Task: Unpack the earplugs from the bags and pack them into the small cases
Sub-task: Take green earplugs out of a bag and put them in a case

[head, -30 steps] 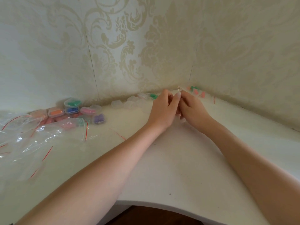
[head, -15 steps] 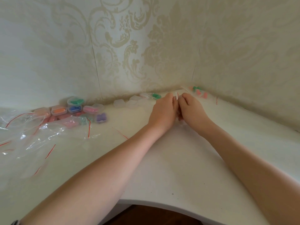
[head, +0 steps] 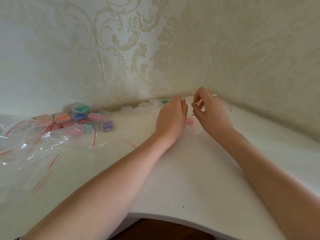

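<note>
Both hands worked at the far corner of the white surface. The right hand pinched the mouth of a small clear bag (barely visible); the left hand curled beside it, its grip hidden. A pink earplug lay between them, nearer the left hand, long axis roughly crosswise. Empty clear cases waited just left.

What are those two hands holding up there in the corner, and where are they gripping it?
It looks like a small clear bag, pinched at its top edge between left hand and right hand; it is too faint to be sure.
</note>
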A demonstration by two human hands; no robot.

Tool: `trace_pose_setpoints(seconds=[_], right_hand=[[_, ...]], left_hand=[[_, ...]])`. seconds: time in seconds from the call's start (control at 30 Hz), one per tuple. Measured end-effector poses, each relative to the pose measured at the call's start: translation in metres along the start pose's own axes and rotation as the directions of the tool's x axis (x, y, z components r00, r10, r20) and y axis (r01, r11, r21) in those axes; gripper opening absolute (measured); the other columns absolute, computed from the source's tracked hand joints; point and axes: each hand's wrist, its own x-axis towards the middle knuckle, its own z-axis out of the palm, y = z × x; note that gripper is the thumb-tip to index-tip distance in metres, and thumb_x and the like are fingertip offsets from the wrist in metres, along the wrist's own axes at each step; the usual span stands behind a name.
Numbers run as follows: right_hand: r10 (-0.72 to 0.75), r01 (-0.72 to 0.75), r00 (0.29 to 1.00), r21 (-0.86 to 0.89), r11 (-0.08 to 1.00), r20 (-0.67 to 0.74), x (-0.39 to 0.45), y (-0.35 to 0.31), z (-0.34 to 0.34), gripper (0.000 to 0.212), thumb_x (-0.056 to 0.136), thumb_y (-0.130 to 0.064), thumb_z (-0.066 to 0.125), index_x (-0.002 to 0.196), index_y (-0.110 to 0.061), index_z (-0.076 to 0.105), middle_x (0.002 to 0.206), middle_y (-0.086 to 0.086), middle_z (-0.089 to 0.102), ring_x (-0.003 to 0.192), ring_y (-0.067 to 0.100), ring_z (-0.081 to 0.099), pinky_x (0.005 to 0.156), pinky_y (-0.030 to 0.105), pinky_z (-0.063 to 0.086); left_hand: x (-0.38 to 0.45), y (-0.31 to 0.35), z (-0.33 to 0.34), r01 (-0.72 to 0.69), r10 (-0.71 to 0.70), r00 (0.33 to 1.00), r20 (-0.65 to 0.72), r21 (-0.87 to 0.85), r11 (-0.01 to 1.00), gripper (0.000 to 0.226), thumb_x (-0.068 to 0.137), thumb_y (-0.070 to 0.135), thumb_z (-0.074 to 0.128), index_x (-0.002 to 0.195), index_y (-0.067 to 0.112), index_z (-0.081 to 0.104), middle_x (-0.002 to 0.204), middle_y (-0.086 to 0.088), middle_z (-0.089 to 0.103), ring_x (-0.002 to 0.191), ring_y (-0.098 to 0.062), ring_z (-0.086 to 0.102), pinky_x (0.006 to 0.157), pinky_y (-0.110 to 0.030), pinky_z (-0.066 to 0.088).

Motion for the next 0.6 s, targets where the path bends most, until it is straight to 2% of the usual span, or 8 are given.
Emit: trace_pose_setpoints(seconds=[0.1, 0.17, 0.3, 0.37, 0.43, 0.47, 0.53, 0.6], right_hand=[[-0.057, 0.060, 0.997, -0.048, 0.997, 0.060, 0.0014, 0.0000, 0.0029, 0.026, 0.078, 0.008, 0.049, 0.078, -0.009, 0.069, 0.115, 0.002, 0.055, 0.090, 0.018, 0.052, 0.069, 0.032, 0.041], [-0.003, 0.011, 0.996, -0.079, 0.997, 0.092, 0.0006, -0.0022, 0.0049, 0.027, 0.084, 0.003, 0.047, 0.069, -0.004, 0.068, 0.123, 0.005, 0.057, 0.098, 0.019, 0.053, 0.070, 0.028, 0.030], [0.119, -0.141, 0.983, 0.154, 0.978, 0.143, -0.0007, -0.0070, 0.0031, 0.039, 0.095, -0.004, 0.038, 0.058, -0.015, 0.046, 0.069, 0.000, 0.050, 0.058, -0.001, 0.046, 0.055, 0.019, 0.032], [0.179, -0.214, 0.965, 0.180, 0.960, 0.192, 0.0012, -0.0028, 0.0024, 0.038, 0.092, 0.002, 0.038, 0.060, -0.018, 0.042, 0.060, -0.004, 0.043, 0.052, 0.002, 0.042, 0.048, 0.011, 0.031], [0.201, -0.236, 0.954, 0.138, 0.962, 0.224, 0.0034, -0.0031, 0.0018, 0.031, 0.090, 0.006, 0.041, 0.073, -0.018, 0.051, 0.062, -0.002, 0.044, 0.056, 0.007, 0.042, 0.054, 0.013, 0.033], [0.205, -0.243, 0.951, 0.144, 0.959, 0.233, 0.0038, -0.0035, 0.0011, 0.028, 0.089, 0.005, 0.042, 0.093, -0.017, 0.058, 0.065, 0.003, 0.049, 0.060, 0.013, 0.046, 0.062, 0.020, 0.033], [0.215, -0.264, 0.952, 0.229, 0.937, 0.219, 0.0040, -0.0019, 0.0002, 0.054, 0.092, -0.002, 0.049, 0.140, -0.025, 0.041, 0.088, 0.014, 0.062, 0.064, 0.024, 0.050, 0.070, 0.028, 0.036], [0.208, -0.254, 0.963, 0.319, 0.913, 0.171, 0.0053, 0.0012, -0.0010, 0.064, 0.094, -0.017, 0.056, 0.147, -0.038, 0.028, 0.112, -0.002, 0.060, 0.065, 0.024, 0.048, 0.069, 0.030, 0.046]], left_hand=[[-0.0013, 0.0021, -0.0012, -0.047, 0.047, 0.999, -0.016, -0.003, 0.999, 0.022, 0.103, 0.027, 0.029, 0.087, 0.015, 0.037, 0.067, 0.006, 0.043, 0.063, -0.017, 0.039, 0.055, -0.030, 0.014], [-0.0031, 0.0045, -0.0014, -0.106, 0.107, 0.994, -0.011, 0.016, 0.994, 0.020, 0.103, 0.027, 0.029, 0.088, 0.015, 0.034, 0.059, 0.010, 0.039, 0.055, -0.012, 0.035, 0.055, -0.031, 0.013], [-0.0048, 0.0054, 0.0023, -0.321, 0.331, 0.938, -0.102, 0.100, 0.942, 0.025, 0.102, 0.025, 0.034, 0.096, 0.006, 0.049, 0.071, -0.006, 0.057, 0.059, -0.021, 0.045, 0.053, -0.031, 0.026], [-0.0047, 0.0031, 0.0048, -0.393, 0.411, 0.902, -0.135, 0.142, 0.909, 0.028, 0.101, 0.026, 0.038, 0.097, 0.003, 0.054, 0.071, -0.010, 0.061, 0.057, -0.026, 0.051, 0.049, -0.030, 0.028], [-0.0054, 0.0019, 0.0067, -0.434, 0.458, 0.878, -0.137, 0.174, 0.884, 0.032, 0.100, 0.029, 0.037, 0.100, 0.003, 0.056, 0.067, -0.006, 0.062, 0.057, -0.026, 0.058, 0.046, -0.029, 0.032], [-0.0065, 0.0037, 0.0062, -0.413, 0.428, 0.895, -0.124, 0.128, 0.901, 0.031, 0.101, 0.030, 0.036, 0.098, 0.006, 0.055, 0.066, -0.003, 0.062, 0.058, -0.024, 0.060, 0.047, -0.030, 0.036], [-0.0056, 0.0059, 0.0052, -0.257, 0.247, 0.963, -0.108, -0.096, 0.962, 0.029, 0.101, 0.032, 0.035, 0.088, 0.010, 0.048, 0.063, 0.003, 0.055, 0.056, -0.015, 0.059, 0.049, -0.033, 0.039], [-0.0007, 0.0049, 0.0031, -0.017, -0.025, 0.993, -0.114, -0.355, 0.935, 0.026, 0.101, 0.033, 0.037, 0.088, 0.011, 0.043, 0.065, 0.005, 0.051, 0.051, -0.009, 0.057, 0.050, -0.030, 0.045]])
